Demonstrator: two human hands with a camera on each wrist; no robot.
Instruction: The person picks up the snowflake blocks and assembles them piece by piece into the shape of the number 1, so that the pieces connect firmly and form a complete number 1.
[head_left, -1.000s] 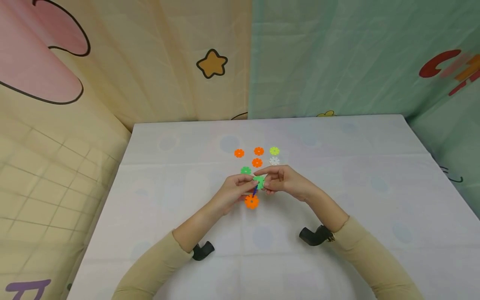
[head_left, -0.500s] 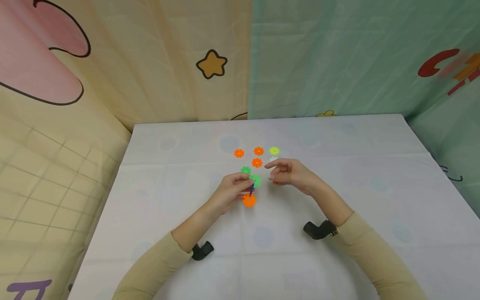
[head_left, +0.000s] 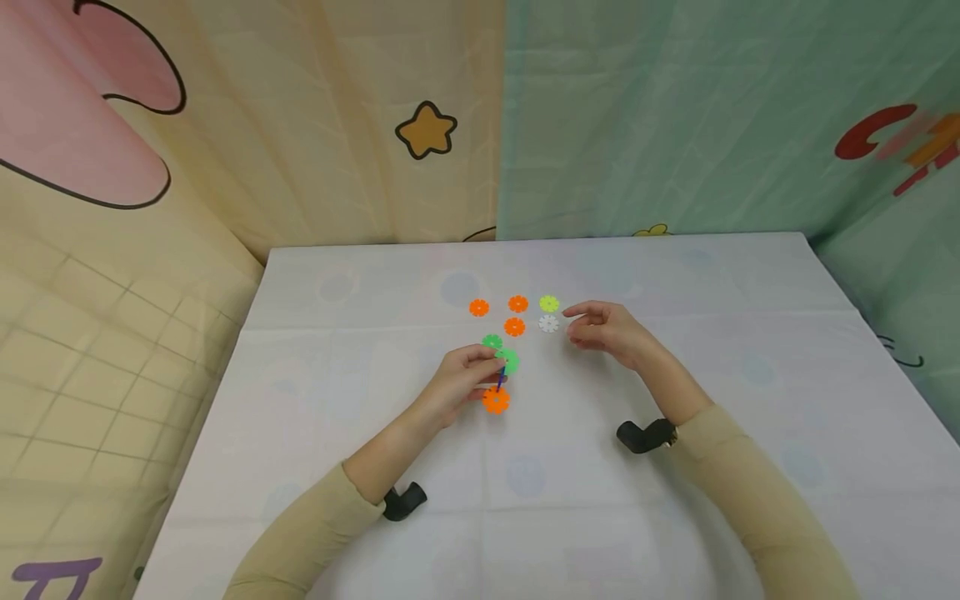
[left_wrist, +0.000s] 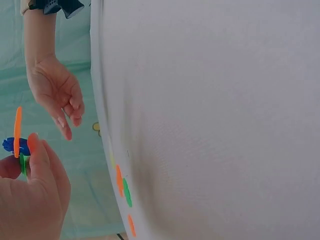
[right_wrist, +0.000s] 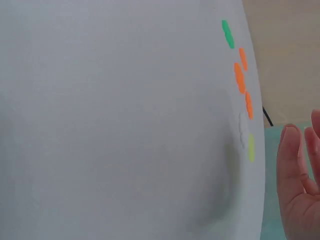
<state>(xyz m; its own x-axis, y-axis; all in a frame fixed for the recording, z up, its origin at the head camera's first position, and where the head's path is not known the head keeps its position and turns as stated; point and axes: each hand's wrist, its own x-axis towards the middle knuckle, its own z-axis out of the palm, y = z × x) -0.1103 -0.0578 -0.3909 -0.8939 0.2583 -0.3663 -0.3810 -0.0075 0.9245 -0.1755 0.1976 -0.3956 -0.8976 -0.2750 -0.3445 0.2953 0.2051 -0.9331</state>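
From my end, biggest first: cloth backdrop, yellow-beige half (head_left: 337, 150) on the left, green half (head_left: 660, 150) on the right, meeting behind the table. White-covered table (head_left: 337, 433) fills the middle. Two beige sleeves (head_left: 757, 500) reach in from the near edge, with a black wrist device (head_left: 647, 436) at each cuff.

I have the left hand (head_left: 465, 379) over mid-table, thumb and fingers clamped on a joined piece, gripping it around its green disc (head_left: 510, 362). Right hand (head_left: 607, 329) is raised over the table, fingers loosely bent, thumb and index apart; its fingertips are near the loose white and yellow-green discs, not touching.

Joined piece is off the table: green disc at the far end, blue part (head_left: 500, 379) between, orange disc (head_left: 496, 401) nearest the person. Left wrist view shows the blue part poking out past the orange one; exact joint too small to tell.

Loose on the table, notched discs: far row orange (head_left: 479, 307), orange (head_left: 518, 303), yellow-green (head_left: 549, 303); next row orange (head_left: 514, 327), white (head_left: 549, 323); then a second green (head_left: 492, 342), just beyond the left fingers.
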